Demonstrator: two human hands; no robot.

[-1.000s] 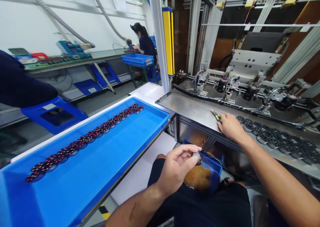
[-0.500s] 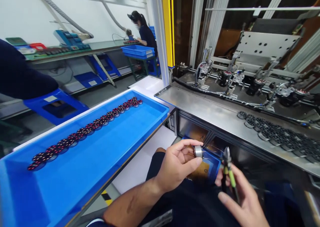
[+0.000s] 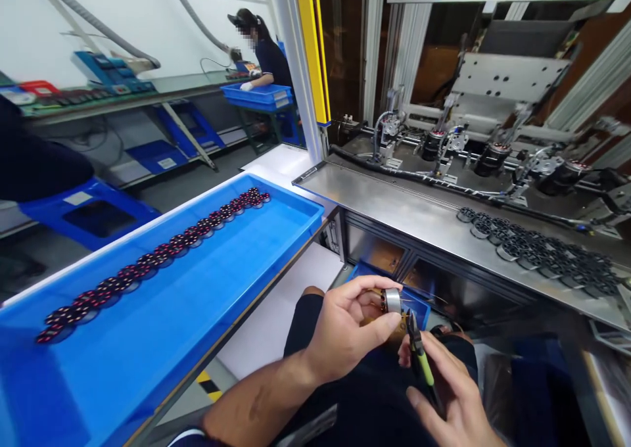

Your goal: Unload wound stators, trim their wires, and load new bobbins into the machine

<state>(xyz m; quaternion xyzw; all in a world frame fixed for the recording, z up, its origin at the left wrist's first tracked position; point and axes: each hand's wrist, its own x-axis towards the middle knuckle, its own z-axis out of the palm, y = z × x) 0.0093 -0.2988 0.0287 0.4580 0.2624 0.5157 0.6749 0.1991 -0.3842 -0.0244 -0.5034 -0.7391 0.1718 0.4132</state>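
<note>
Between thumb and fingers, my left hand (image 3: 345,332) grips a small round motor part (image 3: 393,300) with a silvery rim. Thin copper-coloured wires stick out from its right side. My right hand (image 3: 446,384) is wrapped around wire cutters (image 3: 421,358) with black and lime-green handles. The cutters' jaws point up, close to the wires just below and right of the part. Below both hands sits a blue bin (image 3: 419,310) at knee height, partly hidden by the left hand.
Left of me stands a large blue tray (image 3: 197,302) holding a long row of round motor parts (image 3: 162,255). Dark ring-shaped parts (image 3: 537,250) lie on the metal ledge (image 3: 374,200) before a machine (image 3: 493,138). A co-worker (image 3: 269,56) is at the far bench.
My right hand has brought the wire cutters left and down, nearer the motor part's wires. The left hand keeps its hold. The view has shifted slightly right, and the co-worker's arm has moved.
</note>
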